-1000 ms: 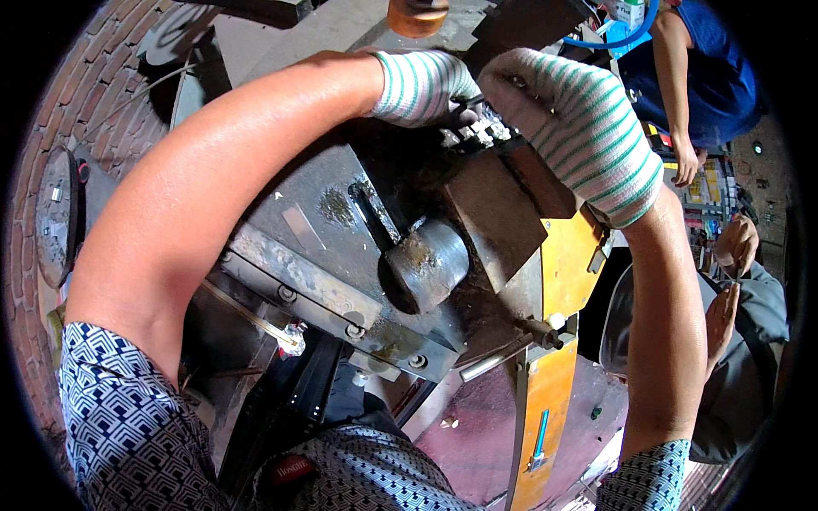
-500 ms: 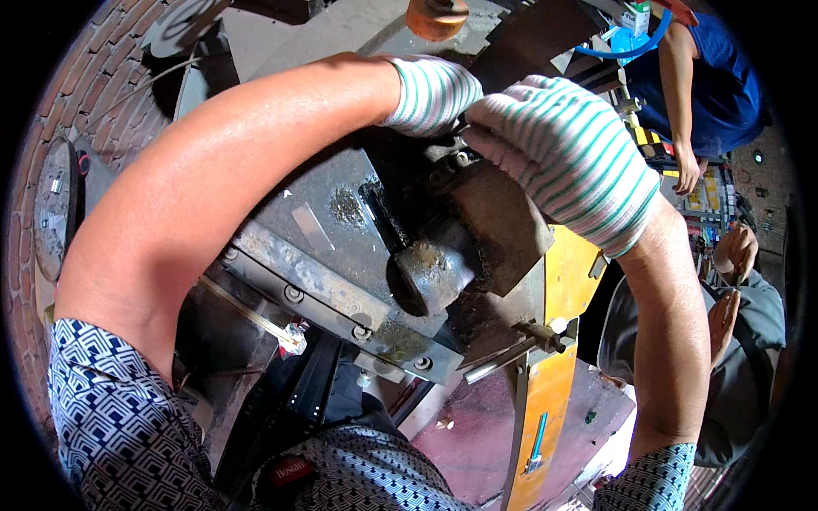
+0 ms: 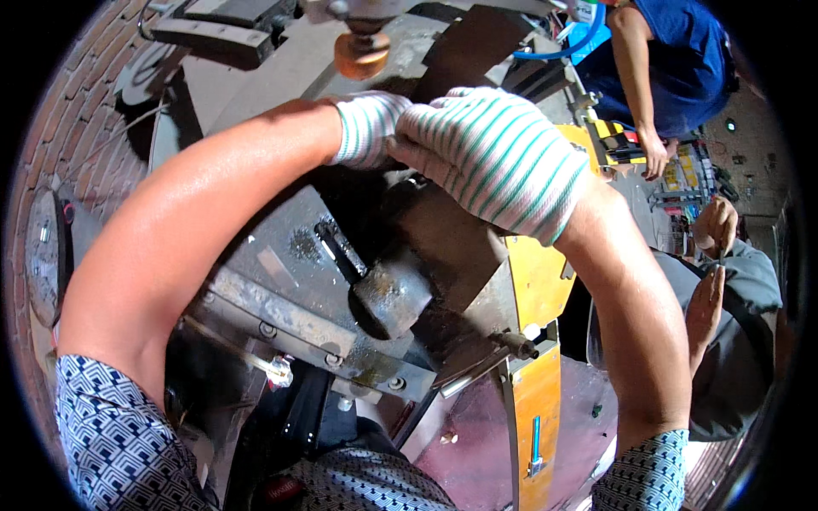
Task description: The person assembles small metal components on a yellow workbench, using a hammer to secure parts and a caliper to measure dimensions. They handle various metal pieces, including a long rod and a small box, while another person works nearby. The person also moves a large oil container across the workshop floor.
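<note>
Both hands wear white gloves with green stripes and meet above a dark, greasy metal machine. My right hand (image 3: 494, 162) is closed, its fingers curled down and pressed together at the left hand. Close against it is my left hand (image 3: 372, 128), bent inward with its fingers curled and largely out of sight. Whatever the two hold is hidden beneath them. Below the hands sits a short metal cylinder (image 3: 394, 294), beside a black greasy slot (image 3: 341, 249) in the flat steel plate (image 3: 243, 247). A bolted steel bar (image 3: 290, 317) runs along the plate's near edge.
An orange round part (image 3: 361, 56) hangs beyond the hands. A yellow frame (image 3: 537, 392) stands at the near right, with a metal rod (image 3: 477, 371) beside it. One person in blue (image 3: 682, 60) and another in grey (image 3: 737, 332) are at the right. A brick wall (image 3: 72, 136) rises at the left.
The view has shifted, so the machine appears farther left and lower, and more shows around the orange part. My hands stay together, closed in much the same pose.
</note>
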`<state>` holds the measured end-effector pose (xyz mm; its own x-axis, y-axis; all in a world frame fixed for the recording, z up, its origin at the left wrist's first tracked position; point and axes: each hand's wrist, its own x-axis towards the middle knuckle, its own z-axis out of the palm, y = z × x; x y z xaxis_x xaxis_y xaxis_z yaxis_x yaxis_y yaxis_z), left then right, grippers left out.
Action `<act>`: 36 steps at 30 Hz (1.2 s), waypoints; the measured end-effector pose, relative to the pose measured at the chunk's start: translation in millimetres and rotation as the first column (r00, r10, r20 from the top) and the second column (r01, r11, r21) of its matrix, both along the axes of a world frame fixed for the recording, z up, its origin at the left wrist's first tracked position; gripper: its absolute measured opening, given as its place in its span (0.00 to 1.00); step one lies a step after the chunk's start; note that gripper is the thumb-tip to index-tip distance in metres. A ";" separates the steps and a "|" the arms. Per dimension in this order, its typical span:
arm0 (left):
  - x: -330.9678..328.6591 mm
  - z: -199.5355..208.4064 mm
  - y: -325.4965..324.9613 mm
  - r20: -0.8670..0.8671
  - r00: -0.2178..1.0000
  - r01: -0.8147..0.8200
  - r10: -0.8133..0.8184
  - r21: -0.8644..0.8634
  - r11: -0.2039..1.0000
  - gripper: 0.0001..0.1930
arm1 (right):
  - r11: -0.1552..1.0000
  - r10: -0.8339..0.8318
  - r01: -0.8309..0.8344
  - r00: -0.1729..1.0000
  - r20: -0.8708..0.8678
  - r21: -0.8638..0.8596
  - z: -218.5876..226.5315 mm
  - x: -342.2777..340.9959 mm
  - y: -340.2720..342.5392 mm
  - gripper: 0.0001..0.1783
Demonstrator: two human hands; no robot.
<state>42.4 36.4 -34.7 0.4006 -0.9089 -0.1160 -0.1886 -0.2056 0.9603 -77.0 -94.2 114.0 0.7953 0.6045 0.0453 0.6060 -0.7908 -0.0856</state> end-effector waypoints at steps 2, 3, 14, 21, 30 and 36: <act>3.2 0.7 -10.9 -0.032 0.999 -0.009 0.009 0.008 1.000 0.19 | 0.995 -0.032 0.033 0.999 -0.010 0.095 4.1 -6.8 -4.6 0.12; 3.4 1.6 -16.9 -0.176 0.981 -0.072 0.083 0.066 0.995 0.18 | 0.996 -0.060 0.060 0.998 0.002 0.072 2.4 -8.8 -3.7 0.12; -30.9 59.2 -29.2 -0.815 0.062 -0.357 0.576 0.521 0.776 0.23 | 0.963 -0.237 0.231 0.971 0.029 0.137 -20.0 -9.4 -5.7 0.15; -43.6 82.7 -20.4 -0.866 0.236 -0.296 0.441 0.368 0.881 0.24 | 0.948 -0.315 0.308 0.945 0.086 0.080 -16.7 -7.7 2.2 0.16; -11.2 38.3 -7.9 -0.581 0.806 0.101 -0.115 -0.057 0.993 0.35 | 0.923 -0.385 0.385 0.917 0.106 0.016 -24.1 -2.5 3.4 0.16; -2.2 21.9 -21.3 -0.566 0.815 0.106 -0.123 -0.064 0.992 0.28 | 0.918 -0.392 0.395 0.915 0.093 -0.019 -23.0 -3.3 1.7 0.14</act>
<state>40.2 15.1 -12.8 0.1643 -0.9504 -0.2642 0.3719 -0.1884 0.9090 -80.3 -92.5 91.0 0.9632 0.2461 0.1082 0.2490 -0.9684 -0.0139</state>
